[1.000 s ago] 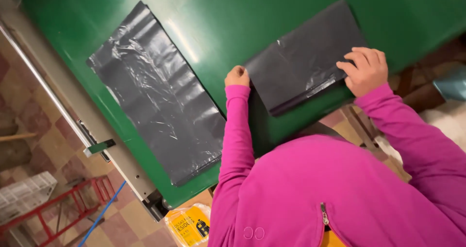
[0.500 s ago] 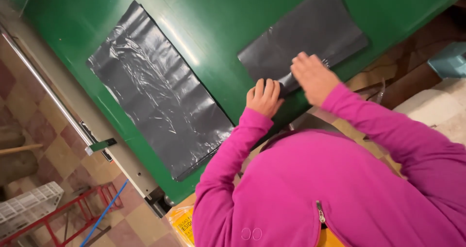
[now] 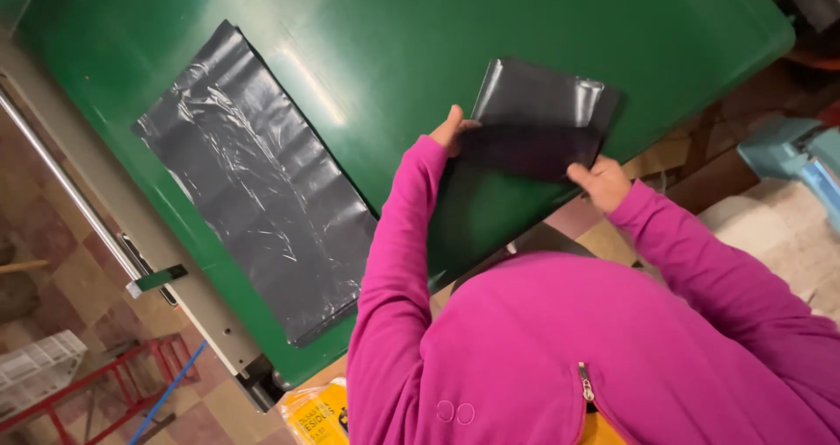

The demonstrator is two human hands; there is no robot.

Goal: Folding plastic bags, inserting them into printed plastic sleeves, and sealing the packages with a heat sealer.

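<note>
Pink sleeves lead out to both hands: the left hand [image 3: 451, 130] and right hand [image 3: 602, 181] each pinch an end of a folded dark plastic bag [image 3: 538, 117], lifted at the green table [image 3: 420, 34] edge. Farther left, a flat bag [image 3: 254, 182] lies spread out.

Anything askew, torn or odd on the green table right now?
Nothing stands out. The flat dark bag lies wrinkled but whole on the green table. The left hand and right hand hold the folded dark bag, one corner slightly uneven.

Flat bag [image 3: 254, 182] left of folded bag [image 3: 542, 117] (on table [image 3: 420, 34])
</note>
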